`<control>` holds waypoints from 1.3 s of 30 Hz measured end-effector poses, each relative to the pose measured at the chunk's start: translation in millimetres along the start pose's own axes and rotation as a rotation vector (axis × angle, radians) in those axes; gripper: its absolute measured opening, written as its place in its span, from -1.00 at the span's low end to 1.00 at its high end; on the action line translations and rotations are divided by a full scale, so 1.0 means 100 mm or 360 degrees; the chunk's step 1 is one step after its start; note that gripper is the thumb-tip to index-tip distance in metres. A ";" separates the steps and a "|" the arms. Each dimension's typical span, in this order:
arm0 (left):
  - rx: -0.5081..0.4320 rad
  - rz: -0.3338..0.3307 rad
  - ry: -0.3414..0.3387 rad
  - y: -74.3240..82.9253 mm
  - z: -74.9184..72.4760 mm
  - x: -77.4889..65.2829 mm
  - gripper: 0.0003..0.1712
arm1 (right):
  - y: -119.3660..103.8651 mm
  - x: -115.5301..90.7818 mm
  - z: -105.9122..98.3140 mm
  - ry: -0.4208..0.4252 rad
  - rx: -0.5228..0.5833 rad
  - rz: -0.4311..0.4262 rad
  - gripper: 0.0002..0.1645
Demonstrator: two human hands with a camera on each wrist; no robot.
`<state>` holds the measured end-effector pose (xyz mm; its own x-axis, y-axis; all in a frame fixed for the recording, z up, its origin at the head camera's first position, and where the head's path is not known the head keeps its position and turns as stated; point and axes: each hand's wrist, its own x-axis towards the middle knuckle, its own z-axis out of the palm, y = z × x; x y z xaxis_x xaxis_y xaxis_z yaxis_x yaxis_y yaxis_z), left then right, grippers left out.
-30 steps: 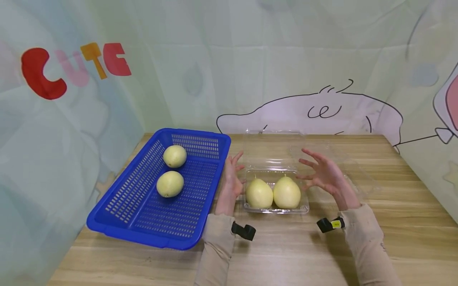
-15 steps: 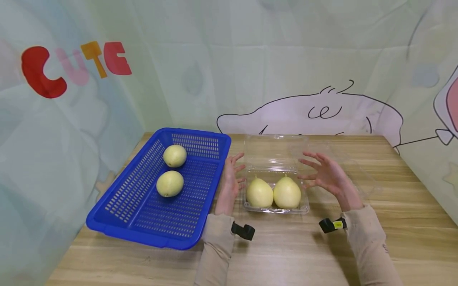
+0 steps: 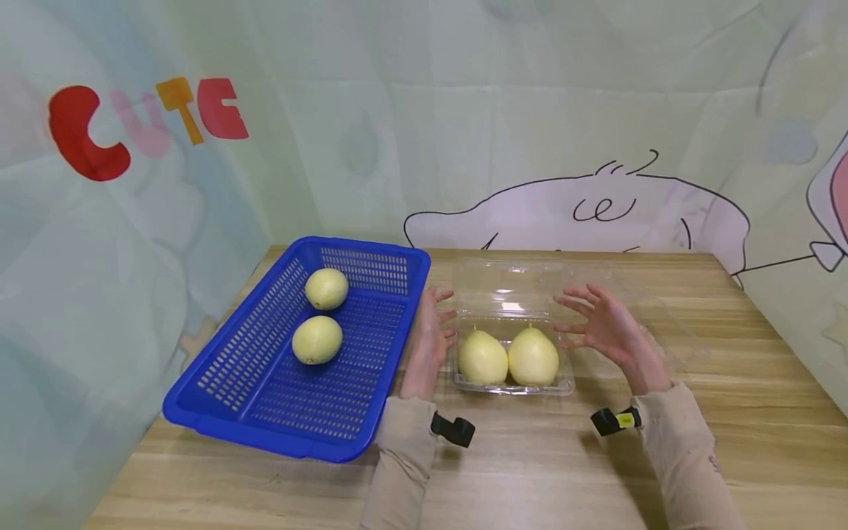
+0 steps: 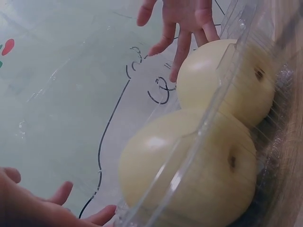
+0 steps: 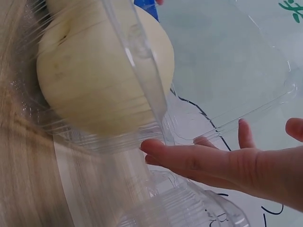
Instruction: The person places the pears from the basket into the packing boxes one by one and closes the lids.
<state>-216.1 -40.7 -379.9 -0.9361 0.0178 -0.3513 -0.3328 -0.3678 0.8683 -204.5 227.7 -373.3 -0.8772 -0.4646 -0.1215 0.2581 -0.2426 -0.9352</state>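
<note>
With its lid (image 3: 503, 283) raised at the rear, the clear box (image 3: 513, 391) stands on the tabletop (image 3: 543, 471) in the head view, holding two fruits (image 3: 483, 358) side by side, stems to the rear. The left hand (image 3: 432, 331) is at the left side of the box and the right hand (image 3: 606, 324) at the right; both have fingers extended and spread, and neither grips anything. Two other fruits (image 3: 317, 340) lie in the basket (image 3: 265, 439), a blue plastic tray shape with slotted walls. The step in hand is judged to be work at the filled box, lid not yet down; a next move on the lid would call for light fingertip pressure along its rim, since the thin plastic probably flexes. In the left wrist view, the boxed fruits are rounded, smooth and pale yellow, each with a dark pit at the near end; the wall before them is finely ribbed and catches light. Left-hand contact with the box cannot be determined. In the right wrist view, the ribbed wall streaks the outline of one fruit, and the right fingertips lie at or just beside the plastic; contact cannot be confirmed. A second container (image 5: 184, 208), also clear and ribbed, appears at the lower edge over wood-grain tabletop.
</note>
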 end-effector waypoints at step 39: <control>0.0049 0.0007 -0.0004 -0.08 0.04 -0.16 -0.32 | 0.01 -0.23 0.18 -0.0014 -0.0155 0.0236 -0.17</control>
<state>-198.7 -34.4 -379.3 -0.9378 0.0186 -0.3468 -0.3322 -0.3393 0.8801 -177.1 222.5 -365.2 -0.8288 -0.4967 -0.2578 0.3433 -0.0875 -0.9351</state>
